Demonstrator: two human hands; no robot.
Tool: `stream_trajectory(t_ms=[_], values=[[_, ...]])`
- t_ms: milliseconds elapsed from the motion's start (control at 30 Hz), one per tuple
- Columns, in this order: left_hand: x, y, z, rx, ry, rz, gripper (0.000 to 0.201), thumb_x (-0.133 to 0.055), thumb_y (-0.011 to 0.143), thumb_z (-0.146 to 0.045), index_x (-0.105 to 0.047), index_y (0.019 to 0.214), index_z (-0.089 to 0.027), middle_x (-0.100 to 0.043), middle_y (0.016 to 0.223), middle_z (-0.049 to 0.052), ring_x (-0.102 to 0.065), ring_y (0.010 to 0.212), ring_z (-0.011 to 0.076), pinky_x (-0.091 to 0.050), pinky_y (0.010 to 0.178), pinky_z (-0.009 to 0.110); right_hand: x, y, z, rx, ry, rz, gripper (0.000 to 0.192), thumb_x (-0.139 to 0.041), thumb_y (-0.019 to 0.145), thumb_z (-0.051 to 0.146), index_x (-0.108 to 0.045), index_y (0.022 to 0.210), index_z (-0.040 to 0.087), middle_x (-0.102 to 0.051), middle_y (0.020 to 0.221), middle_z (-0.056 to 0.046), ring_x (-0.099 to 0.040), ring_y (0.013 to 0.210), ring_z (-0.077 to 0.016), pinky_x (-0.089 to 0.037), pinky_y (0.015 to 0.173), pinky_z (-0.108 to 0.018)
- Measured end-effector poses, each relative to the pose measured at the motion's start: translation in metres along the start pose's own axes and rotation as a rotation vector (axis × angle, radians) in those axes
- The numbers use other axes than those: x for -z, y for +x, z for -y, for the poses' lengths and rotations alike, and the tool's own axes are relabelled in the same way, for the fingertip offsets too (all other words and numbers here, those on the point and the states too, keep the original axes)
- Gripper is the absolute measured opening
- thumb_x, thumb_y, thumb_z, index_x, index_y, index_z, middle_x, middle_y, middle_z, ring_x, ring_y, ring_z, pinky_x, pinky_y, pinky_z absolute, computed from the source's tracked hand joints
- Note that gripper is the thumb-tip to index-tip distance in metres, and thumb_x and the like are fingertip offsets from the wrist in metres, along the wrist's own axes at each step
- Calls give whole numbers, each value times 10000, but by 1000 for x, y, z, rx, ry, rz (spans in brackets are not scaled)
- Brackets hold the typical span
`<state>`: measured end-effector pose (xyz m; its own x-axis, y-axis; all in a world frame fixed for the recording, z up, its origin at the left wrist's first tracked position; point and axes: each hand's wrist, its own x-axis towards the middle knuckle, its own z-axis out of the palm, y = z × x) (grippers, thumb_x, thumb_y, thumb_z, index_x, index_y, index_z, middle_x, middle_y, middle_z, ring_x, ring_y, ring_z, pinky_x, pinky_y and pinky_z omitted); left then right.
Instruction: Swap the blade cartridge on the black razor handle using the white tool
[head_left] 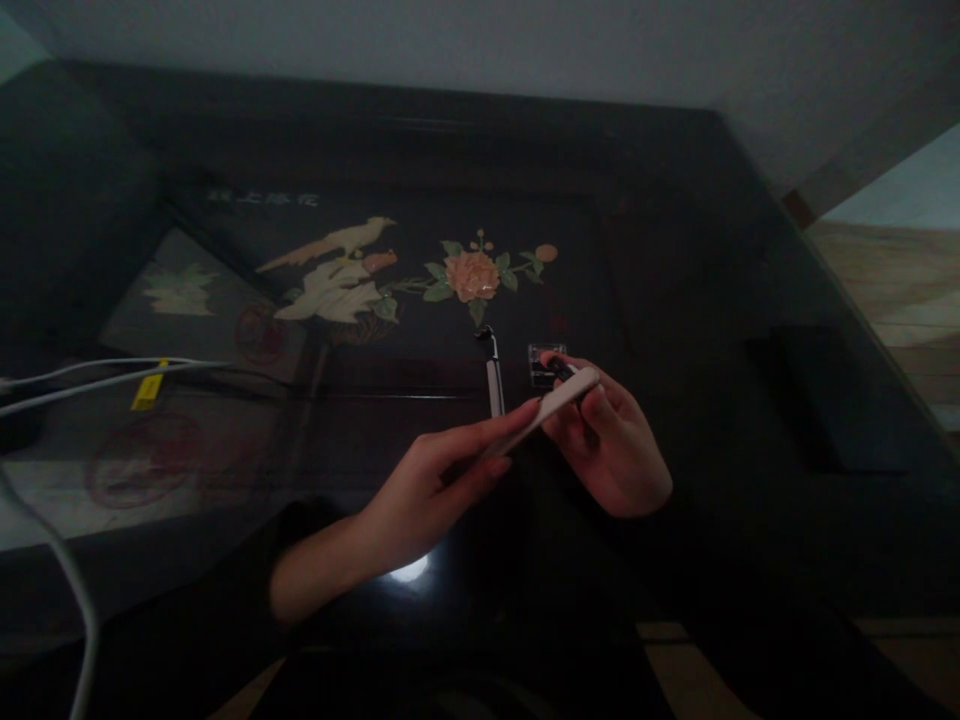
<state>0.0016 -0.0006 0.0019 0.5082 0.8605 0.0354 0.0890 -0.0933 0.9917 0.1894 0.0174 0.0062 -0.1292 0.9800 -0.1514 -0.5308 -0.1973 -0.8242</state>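
I hold a thin white strip above the dark glossy table, my left hand pinching its near end between thumb and fingers, my right hand curled around its far end. Just beyond my fingers a small white tool with a black tip lies on the table, beside a little clear case. White cables run in from the left.

Table: both hands meet near its centre, left hand and right hand sharing a flat stick. Behind them lie a pen-like tool and, rightward, possibly a small case. Cables cross the left edge.
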Motion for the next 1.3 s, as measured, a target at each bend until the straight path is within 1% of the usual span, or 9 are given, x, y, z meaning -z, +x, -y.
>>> stream_trajectory(t_ms=[100, 233, 300, 500, 633, 767, 900, 1033, 1300], values=[[0, 0, -4, -18, 1, 13, 457, -550, 947, -201, -536, 1403, -236, -700, 1235, 73, -680, 951, 163, -533, 834, 251, 1, 0, 0, 1, -11, -7, 426, -829, 668, 476, -716, 981, 209, -451, 566, 79, -269, 450, -60, -231, 414, -232], [0, -1, -6, 16, -53, 14, 449, -555, 948, -209, -544, 1396, -240, -724, 1158, 68, -641, 670, 97, -517, 624, 201, 0, -1, 1, -3, -28, 0, 459, -830, 652, 500, -702, 988, 215, -445, 591, 71, -304, 475, -70, -285, 419, -227], [0, -2, -6, 29, -71, 17, 445, -563, 946, -221, -551, 1391, -244, -732, 1123, 66, -605, 602, 79, -491, 563, 187, 0, -1, 2, -2, -30, 2, 465, -833, 645, 506, -698, 984, 217, -441, 590, 72, -302, 477, -71, -294, 420, -225], [0, 0, -1, 21, -23, -54, 445, -560, 943, -199, -559, 1383, -264, -744, 1059, 50, -677, 891, 165, -543, 781, 257, -1, -1, 1, -1, -18, 25, 419, -825, 673, 484, -692, 967, 216, -420, 527, 90, -278, 455, -68, -277, 436, -234], [0, 3, 0, 26, 6, -111, 447, -559, 933, -183, -568, 1377, -238, -745, 1052, 54, -672, 978, 192, -545, 802, 266, -2, 0, 1, 1, -20, 35, 430, -815, 679, 500, -675, 962, 208, -426, 510, 88, -266, 462, -84, -241, 445, -256], [1, 5, -4, 66, 28, -160, 443, -562, 924, -186, -578, 1365, -212, -747, 1057, 50, -673, 921, 180, -539, 732, 232, -3, -1, 1, 0, -8, 33, 375, -826, 670, 482, -652, 875, 219, -439, 489, 90, -264, 453, -88, -230, 457, -263], [2, 6, -6, 91, 42, -170, 445, -554, 926, -188, -572, 1370, -212, -725, 1160, 55, -663, 856, 156, -518, 683, 208, -3, -1, 1, -11, 22, 25, 381, -835, 667, 451, -662, 910, 214, -449, 486, 92, -265, 448, -83, -224, 462, -261], [1, 5, -5, 94, 26, -163, 452, -554, 928, -193, -561, 1379, -212, -737, 1114, 60, -654, 789, 142, -504, 624, 198, -3, -1, 1, -13, 18, 15, 385, -840, 651, 461, -676, 909, 227, -457, 478, 93, -264, 445, -87, -220, 461, -265], [-1, 1, 0, 23, -9, -93, 458, -554, 940, -208, -543, 1397, -240, -741, 1092, 53, -676, 975, 188, -544, 797, 260, -2, -1, 2, 6, -30, 2, 464, -844, 642, 457, -692, 1005, 210, -407, 547, 89, -274, 456, -69, -245, 437, -255]])
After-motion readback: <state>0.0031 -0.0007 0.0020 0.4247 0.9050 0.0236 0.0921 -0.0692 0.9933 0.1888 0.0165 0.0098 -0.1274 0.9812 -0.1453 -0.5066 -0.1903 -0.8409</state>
